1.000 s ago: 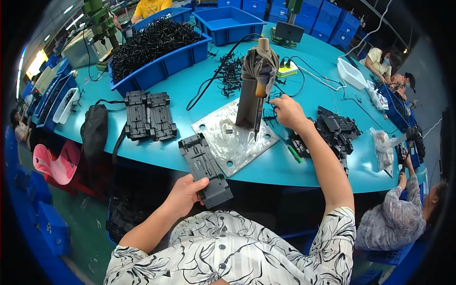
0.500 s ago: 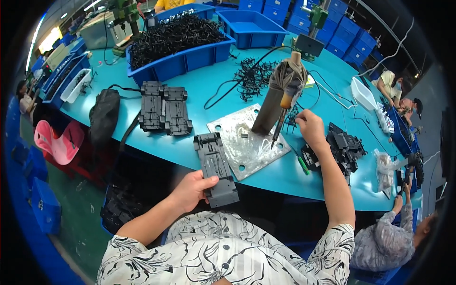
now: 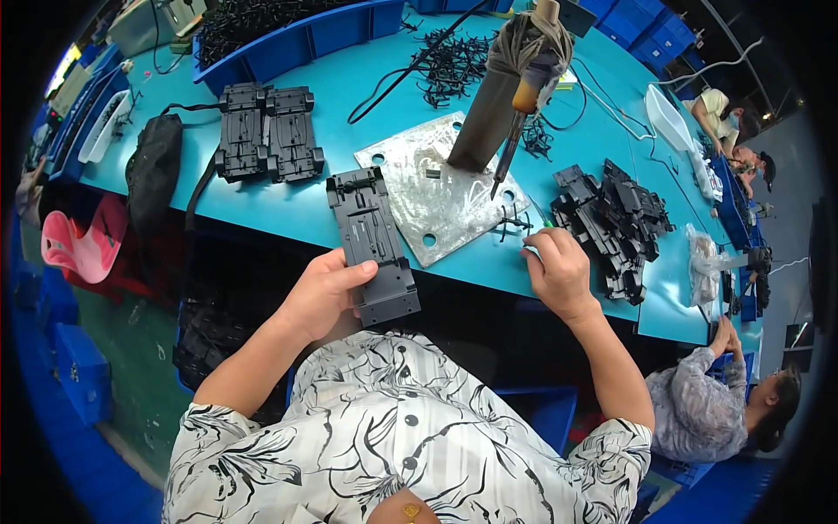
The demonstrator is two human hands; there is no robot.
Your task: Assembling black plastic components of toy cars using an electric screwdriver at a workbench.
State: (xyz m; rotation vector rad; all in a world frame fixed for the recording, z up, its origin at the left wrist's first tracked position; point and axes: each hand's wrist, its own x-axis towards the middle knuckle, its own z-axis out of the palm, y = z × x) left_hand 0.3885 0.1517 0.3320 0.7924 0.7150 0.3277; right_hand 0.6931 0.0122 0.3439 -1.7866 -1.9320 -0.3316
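The left hand (image 3: 325, 293) had its grip closed round the near end of a long dark grey plastic chassis part (image 3: 373, 244), whose far end lay over the near edge of the turquoise worktop (image 3: 349, 79), touching the metal plate (image 3: 436, 196). The right hand (image 3: 559, 271) rested at the worktop edge, fingers curled at small black clips (image 3: 515, 225); whether it pinched one could not be told. A heap of black parts (image 3: 615, 223) lay just right.
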